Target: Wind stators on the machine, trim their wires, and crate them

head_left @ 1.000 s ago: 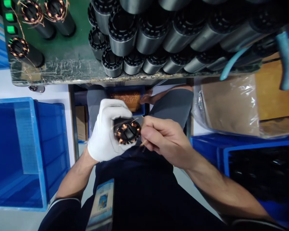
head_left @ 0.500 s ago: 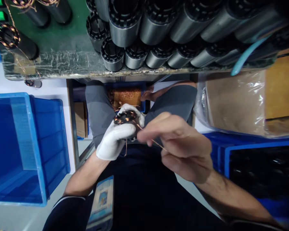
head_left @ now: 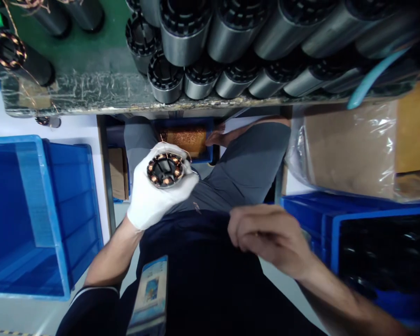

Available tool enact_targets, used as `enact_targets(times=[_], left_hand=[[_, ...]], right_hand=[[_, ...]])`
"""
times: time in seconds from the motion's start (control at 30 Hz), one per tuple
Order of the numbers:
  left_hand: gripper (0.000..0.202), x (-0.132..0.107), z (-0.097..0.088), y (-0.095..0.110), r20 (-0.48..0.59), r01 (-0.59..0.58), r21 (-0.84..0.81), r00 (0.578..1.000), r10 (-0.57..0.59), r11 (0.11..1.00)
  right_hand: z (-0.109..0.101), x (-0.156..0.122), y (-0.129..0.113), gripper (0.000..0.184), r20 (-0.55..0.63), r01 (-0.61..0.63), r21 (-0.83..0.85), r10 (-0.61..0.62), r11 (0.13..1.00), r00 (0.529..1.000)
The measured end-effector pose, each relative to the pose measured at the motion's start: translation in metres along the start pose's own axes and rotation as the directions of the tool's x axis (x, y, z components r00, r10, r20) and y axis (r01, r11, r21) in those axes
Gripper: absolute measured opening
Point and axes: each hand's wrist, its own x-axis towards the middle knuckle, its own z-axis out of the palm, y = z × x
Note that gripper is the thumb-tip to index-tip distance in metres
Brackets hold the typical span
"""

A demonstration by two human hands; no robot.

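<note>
My left hand (head_left: pixel 153 199), in a white glove, is wrapped round a motor stator (head_left: pixel 165 171) above my lap. The stator's open end faces up at me, showing a black slotted ring with copper windings. Thin copper wire ends stick out beyond the glove at the stator's far side. Apart from it, to the right, my bare right hand (head_left: pixel 271 233) is closed with curled fingers and slightly blurred. Whatever it may hold is hidden. A small bit of copper-coloured wire (head_left: pixel 196 207) shows against my clothes between the hands.
Bare stator cores (head_left: pixel 185 44) stand in rows on the green bench (head_left: pixel 91 88) ahead. A wound stator (head_left: pixel 21 56) stands at its left. Blue crates (head_left: pixel 80 196) flank me on both sides. A blue box (head_left: pixel 210 126) holding copper scraps sits below, and a bagged carton (head_left: pixel 350 144) at right.
My left hand has moved left and turned the stator's end up towards me. My right hand has drawn away right and down from the stator; the wire stretched between them is gone.
</note>
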Motion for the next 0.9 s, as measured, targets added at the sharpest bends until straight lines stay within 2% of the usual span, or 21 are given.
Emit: enact_targets(times=[0.07, 0.13, 0.2, 0.27, 0.37, 0.47, 0.53, 0.6, 0.7, 0.77, 0.83, 0.87, 0.9], left_hand=[[0.048, -0.001, -0.006, 0.009, 0.058, -0.121, 0.133, 0.992, 0.114, 0.984], [0.077, -0.006, -0.008, 0.019, 0.166, -0.148, 0.166, 0.979, 0.120, 0.975], [0.091, -0.013, -0.006, 0.026, 0.240, -0.146, 0.182, 0.966, 0.100, 0.972], [0.096, -0.021, -0.001, 0.029, 0.272, -0.125, 0.192, 0.960, 0.070, 0.973], [0.091, -0.029, 0.007, 0.030, 0.215, -0.063, 0.211, 0.976, 0.017, 0.975], [0.071, -0.031, 0.013, 0.032, 0.170, -0.019, 0.242, 0.985, -0.023, 0.970], [0.059, -0.030, 0.015, 0.031, 0.167, -0.055, 0.287, 0.986, 0.007, 0.956], [0.053, -0.031, 0.018, 0.025, 0.130, -0.185, 0.306, 0.980, 0.151, 0.934], [0.049, -0.033, 0.021, 0.011, 0.010, -0.403, 0.238, 0.911, 0.413, 0.883], [0.049, -0.033, 0.019, 0.006, -0.031, -0.449, 0.150, 0.889, 0.458, 0.881], [0.049, -0.031, 0.014, 0.008, -0.025, -0.402, 0.087, 0.914, 0.405, 0.912], [0.048, -0.030, 0.011, 0.011, -0.014, -0.373, 0.074, 0.927, 0.375, 0.925], [0.047, -0.028, 0.008, 0.014, 0.002, -0.347, 0.074, 0.937, 0.348, 0.935]], right_hand=[[-0.007, 0.010, -0.004, 0.031, -0.160, -0.075, 0.043, 0.081, 0.996, 0.984], [-0.008, 0.031, -0.009, 0.028, -0.239, -0.137, 0.115, 0.161, 0.984, 0.958], [-0.005, 0.052, -0.012, 0.029, -0.218, -0.184, 0.169, 0.219, 0.968, 0.951], [-0.001, 0.067, -0.015, 0.022, -0.185, -0.200, 0.182, 0.233, 0.963, 0.955], [0.004, 0.070, -0.019, 0.019, -0.252, -0.170, 0.049, 0.177, 0.984, 0.951], [0.005, 0.061, -0.024, 0.018, -0.303, -0.020, -0.284, -0.070, 0.959, 0.951], [0.006, 0.055, -0.026, 0.019, -0.285, 0.039, -0.400, -0.165, 0.916, 0.944], [0.007, 0.053, -0.026, 0.019, -0.314, -0.012, -0.343, -0.103, 0.939, 0.944], [0.005, 0.052, -0.019, 0.020, -0.334, -0.132, -0.082, 0.098, 0.988, 0.937], [-0.001, 0.050, -0.013, 0.022, -0.359, -0.166, 0.048, 0.172, 0.985, 0.917], [-0.011, 0.046, -0.011, 0.018, -0.484, -0.117, 0.035, 0.119, 0.992, 0.867], [-0.015, 0.043, -0.013, 0.014, -0.556, -0.062, -0.051, 0.024, 0.997, 0.831], [-0.019, 0.041, -0.017, 0.011, -0.564, -0.005, -0.183, -0.101, 0.983, 0.820]])
